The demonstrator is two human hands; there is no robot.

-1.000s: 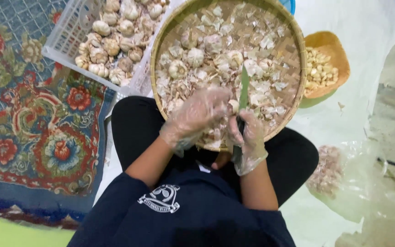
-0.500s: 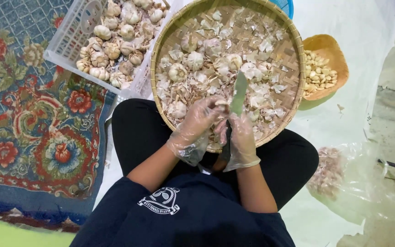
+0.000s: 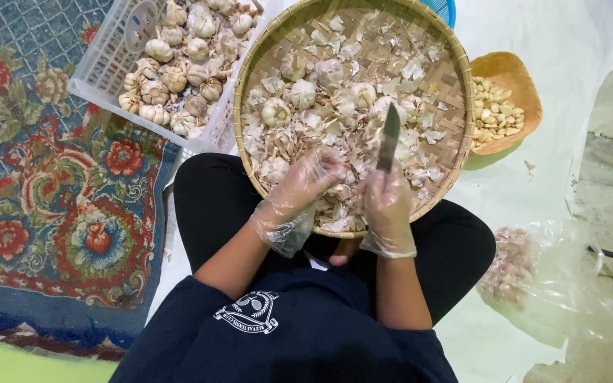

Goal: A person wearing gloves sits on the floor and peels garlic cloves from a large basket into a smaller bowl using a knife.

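A round woven bamboo tray rests on my lap, filled with garlic bulbs and loose papery skins. My right hand, in a clear plastic glove, grips a small knife with its blade pointing up and away over the tray. My left hand, also gloved, is curled over garlic at the tray's near side, close beside the right hand; what it pinches is hidden by the fingers.
A white plastic basket of whole garlic bulbs stands at the upper left on a patterned rug. A small orange bowl of peeled cloves sits right of the tray. A clear plastic bag of garlic lies on the white sheet at my right.
Both hands have shifted slightly lower over the tray's near edge, and the knife blade now stands more upright. The view has moved a little.
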